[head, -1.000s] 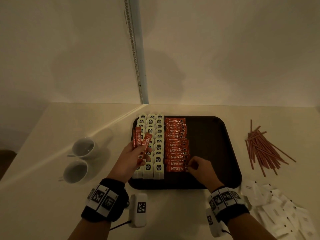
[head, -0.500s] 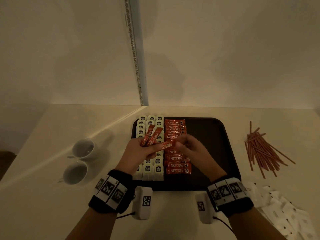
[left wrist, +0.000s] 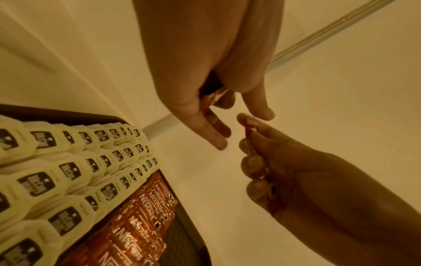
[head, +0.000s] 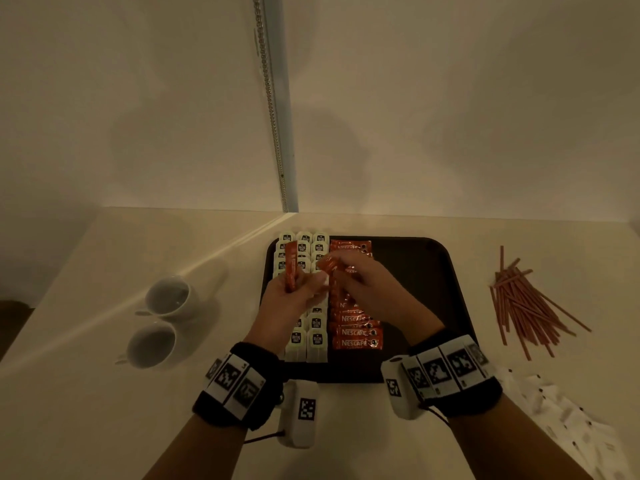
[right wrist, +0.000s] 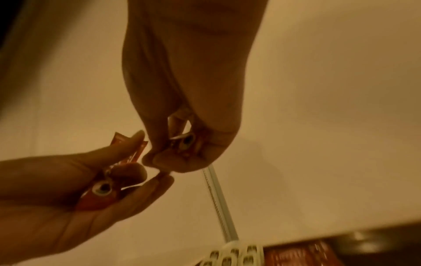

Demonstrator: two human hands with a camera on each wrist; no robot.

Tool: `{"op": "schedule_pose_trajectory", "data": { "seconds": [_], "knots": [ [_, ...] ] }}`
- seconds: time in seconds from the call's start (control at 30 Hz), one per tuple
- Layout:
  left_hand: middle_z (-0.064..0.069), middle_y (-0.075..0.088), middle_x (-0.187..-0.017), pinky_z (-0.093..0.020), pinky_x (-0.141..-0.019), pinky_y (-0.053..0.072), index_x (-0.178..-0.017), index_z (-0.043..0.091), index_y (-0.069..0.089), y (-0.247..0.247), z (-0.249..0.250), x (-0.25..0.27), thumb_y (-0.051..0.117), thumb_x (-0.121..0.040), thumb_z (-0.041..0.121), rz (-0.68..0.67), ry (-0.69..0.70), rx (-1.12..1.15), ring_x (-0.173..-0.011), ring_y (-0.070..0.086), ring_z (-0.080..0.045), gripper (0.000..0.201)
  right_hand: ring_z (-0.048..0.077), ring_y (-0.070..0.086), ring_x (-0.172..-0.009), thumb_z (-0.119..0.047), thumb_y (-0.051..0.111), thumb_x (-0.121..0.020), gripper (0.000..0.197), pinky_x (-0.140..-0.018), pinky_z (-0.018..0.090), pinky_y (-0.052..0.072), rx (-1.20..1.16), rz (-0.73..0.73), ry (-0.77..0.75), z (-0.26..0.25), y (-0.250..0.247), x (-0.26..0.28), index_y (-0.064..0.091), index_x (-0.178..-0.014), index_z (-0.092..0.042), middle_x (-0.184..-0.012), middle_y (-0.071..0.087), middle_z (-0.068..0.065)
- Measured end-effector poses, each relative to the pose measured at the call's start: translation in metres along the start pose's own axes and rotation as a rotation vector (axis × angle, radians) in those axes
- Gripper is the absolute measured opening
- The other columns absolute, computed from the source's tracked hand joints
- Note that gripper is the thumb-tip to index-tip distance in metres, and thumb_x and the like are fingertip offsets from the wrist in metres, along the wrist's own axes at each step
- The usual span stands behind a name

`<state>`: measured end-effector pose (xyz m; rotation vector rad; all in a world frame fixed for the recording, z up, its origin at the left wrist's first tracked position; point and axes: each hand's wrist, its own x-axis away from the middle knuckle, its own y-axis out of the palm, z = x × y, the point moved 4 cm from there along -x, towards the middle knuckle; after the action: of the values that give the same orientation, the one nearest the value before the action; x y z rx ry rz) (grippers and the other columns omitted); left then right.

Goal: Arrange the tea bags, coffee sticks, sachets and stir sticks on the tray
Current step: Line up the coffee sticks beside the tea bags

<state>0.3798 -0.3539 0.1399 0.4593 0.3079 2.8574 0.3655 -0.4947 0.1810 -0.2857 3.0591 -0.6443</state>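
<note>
Both forearms are bare. Each wrist wears a black band (head: 239, 393) faced with a row of white tiles printed with square black-and-white marker codes; the other band (head: 457, 379) carries the same tiles. Beside each band, on the side toward the other arm, hangs a rounded white camera pod (head: 301, 414) bearing one such code, a thin black cable running from its base

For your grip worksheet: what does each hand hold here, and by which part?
Left hand grips a coffee stick by its lower end. Right hand pinches another coffee stick; where exactly cannot be told.
</note>
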Motion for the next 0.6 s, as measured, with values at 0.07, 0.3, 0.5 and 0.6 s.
{"op": "schedule_pose_trajectory", "data": {
  "seconds": [0.07, 0.3, 0.5, 0.6],
  "knots": [
    [-0.004, 0.074, -0.085, -0.029, -0.081, 0.056, -0.074, 0.011, 0.064, 0.002, 0.005, 0.000, 0.070, -0.072, 0.017, -0.038, 0.065, 0.072, -0.090, 0.071, -0.021, 0.009, 0.004, 0.063, -0.066, -0.010, 0.057, -0.091, 0.030, -0.064, 0.019, 0.055, 0.153, -0.027, -0.074, -0.006, 0.000, -0.001, 0.054, -0.120, -0.018, -0.094, 0.061, -0.003],
    [-0.007, 0.072, -0.084, -0.024, -0.065, 0.056, -0.091, 0.007, 0.067, -0.002, 0.011, 0.001, 0.062, -0.085, 0.005, 0.007, 0.095, 0.068, -0.079, 0.071, -0.020, 0.008, -0.002, 0.061, -0.076, -0.020, 0.069, -0.083, 0.011, -0.066, 0.007, 0.047, 0.114, 0.144, -0.100, -0.014, -0.016, 0.000, 0.061, -0.091, -0.018, -0.086, 0.064, -0.008],
    [-0.003, 0.075, -0.083, -0.019, -0.066, 0.054, -0.093, 0.009, 0.070, 0.002, 0.011, 0.004, 0.061, -0.084, -0.001, -0.038, 0.089, 0.092, -0.078, 0.072, -0.016, 0.016, 0.003, 0.062, -0.075, -0.021, 0.073, -0.079, 0.010, -0.068, 0.013, 0.049, 0.105, 0.236, -0.151, -0.018, -0.025, 0.006, 0.069, -0.087, -0.017, -0.083, 0.066, -0.012],
    [-0.002, 0.075, -0.082, -0.018, -0.065, 0.054, -0.093, 0.011, 0.070, 0.003, 0.013, 0.007, 0.063, -0.081, -0.001, -0.031, 0.112, 0.084, -0.076, 0.072, -0.015, 0.019, 0.004, 0.063, -0.083, -0.019, 0.070, -0.082, 0.016, -0.073, 0.016, 0.052, 0.071, 0.232, -0.182, -0.022, -0.027, 0.008, 0.065, -0.096, -0.022, -0.091, 0.065, -0.013]
  ]
}}
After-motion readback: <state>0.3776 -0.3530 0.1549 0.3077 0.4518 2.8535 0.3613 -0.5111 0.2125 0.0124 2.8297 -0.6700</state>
